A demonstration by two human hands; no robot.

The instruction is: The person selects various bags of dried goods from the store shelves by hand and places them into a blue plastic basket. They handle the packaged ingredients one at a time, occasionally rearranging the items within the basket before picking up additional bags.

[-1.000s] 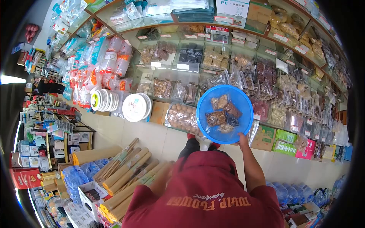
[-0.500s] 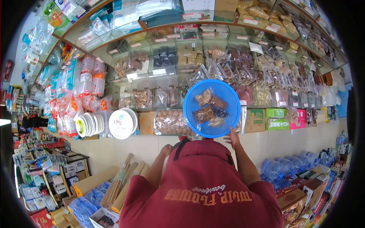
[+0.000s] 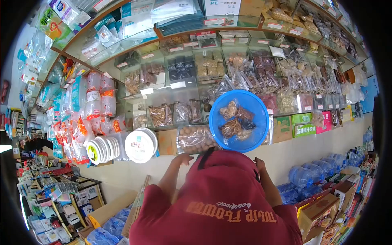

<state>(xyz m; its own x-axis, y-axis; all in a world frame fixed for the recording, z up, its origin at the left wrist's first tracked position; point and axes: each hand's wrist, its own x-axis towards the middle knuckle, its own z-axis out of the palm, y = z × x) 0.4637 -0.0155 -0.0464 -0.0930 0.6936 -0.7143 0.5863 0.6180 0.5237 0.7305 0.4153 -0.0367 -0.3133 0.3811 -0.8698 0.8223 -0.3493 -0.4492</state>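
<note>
A blue plastic basin (image 3: 218,141) rests at the front of the lower shelf, holding several clear packets of dried goods (image 3: 245,126), some tan, some dark. My left hand (image 3: 184,159) is just below a clear bag of round brown nuts (image 3: 192,138), left of the basin. Its fingers are partly stretched and it holds nothing I can see. At the right side of my maroon top (image 3: 232,192) is my right hand (image 3: 260,164), below the basin and apart from it. Its fingers are small and partly hidden.
Glass shelf bins (image 3: 179,83) of packaged dried goods rise ahead. White round lids (image 3: 141,145) and wrapped cups (image 3: 94,96) stand at left. Green juice cartons (image 3: 303,124) line the lower right. Large blue water bottles (image 3: 302,177) and a cardboard box (image 3: 318,216) are on the right side.
My right hand has drawn down from the basin's rim toward my body. The fingers of my left hand have loosened. The view has shifted slightly, and the basin appears farther right.
</note>
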